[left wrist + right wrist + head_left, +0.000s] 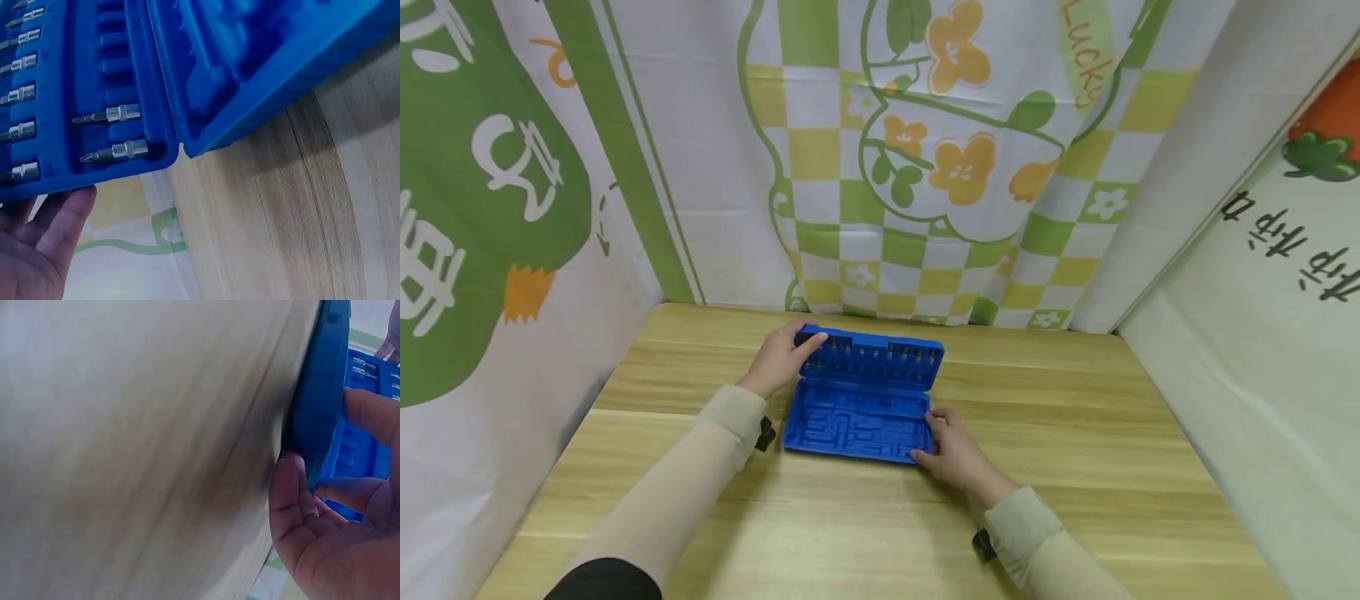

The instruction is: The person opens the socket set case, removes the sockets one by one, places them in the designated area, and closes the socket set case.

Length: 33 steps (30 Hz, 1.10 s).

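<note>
A blue plastic bit case [859,423] lies unfolded on the wooden table. Its lid [880,363] stands raised at the back and carries rows of small silver screwdriver bits [124,112]; some lid slots are vacant in the left wrist view. Moulded recesses without tools show in the case's base. My left hand [775,362] grips the upper left end of the lid, thumb on its inner side. At the right end of the base, my right hand [958,454] holds the front corner between thumb and fingers. In the right wrist view its fingers [290,500] wrap the case's outer wall.
The wooden table [1045,467] extends around the case on all sides. Behind it hangs a patterned green, yellow and white curtain [880,267]. White printed sheets [1247,333] close off the right and left sides.
</note>
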Available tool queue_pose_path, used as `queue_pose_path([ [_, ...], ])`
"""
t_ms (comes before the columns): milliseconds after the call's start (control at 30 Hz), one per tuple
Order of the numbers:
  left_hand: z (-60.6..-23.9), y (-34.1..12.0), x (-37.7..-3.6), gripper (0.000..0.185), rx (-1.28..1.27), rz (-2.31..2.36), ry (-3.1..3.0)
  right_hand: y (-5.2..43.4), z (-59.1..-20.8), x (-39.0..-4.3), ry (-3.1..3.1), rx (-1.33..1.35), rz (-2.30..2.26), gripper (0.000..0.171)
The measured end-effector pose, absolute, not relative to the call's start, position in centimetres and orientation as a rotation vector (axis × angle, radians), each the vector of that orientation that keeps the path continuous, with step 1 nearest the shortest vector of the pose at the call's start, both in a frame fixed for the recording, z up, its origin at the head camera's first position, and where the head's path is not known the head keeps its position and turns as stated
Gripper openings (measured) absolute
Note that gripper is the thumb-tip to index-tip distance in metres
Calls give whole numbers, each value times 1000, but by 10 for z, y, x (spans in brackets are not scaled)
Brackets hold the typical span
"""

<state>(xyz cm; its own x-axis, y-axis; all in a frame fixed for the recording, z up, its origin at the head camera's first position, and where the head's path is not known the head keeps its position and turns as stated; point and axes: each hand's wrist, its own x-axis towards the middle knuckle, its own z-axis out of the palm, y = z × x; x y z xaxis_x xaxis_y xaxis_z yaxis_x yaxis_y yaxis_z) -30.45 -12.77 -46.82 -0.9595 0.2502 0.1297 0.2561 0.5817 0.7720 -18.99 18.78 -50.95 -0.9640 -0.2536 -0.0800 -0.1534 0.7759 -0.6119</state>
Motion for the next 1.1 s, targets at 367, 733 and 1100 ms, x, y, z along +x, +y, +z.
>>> queue_pose_path([
  [367, -479, -135, -308, 54, -354, -1348, -2765, 183, -510, -180, 2788, -343, -967, 73],
  [733, -481, -133, -308, 75, -250, -1312, -3013, 182, -510, -174, 2775, -403, -984, 71],
  [1100, -484, -136, -304, 72, -50, -1686, -2984, 179, -511, -172, 2791, -404, -942, 69],
])
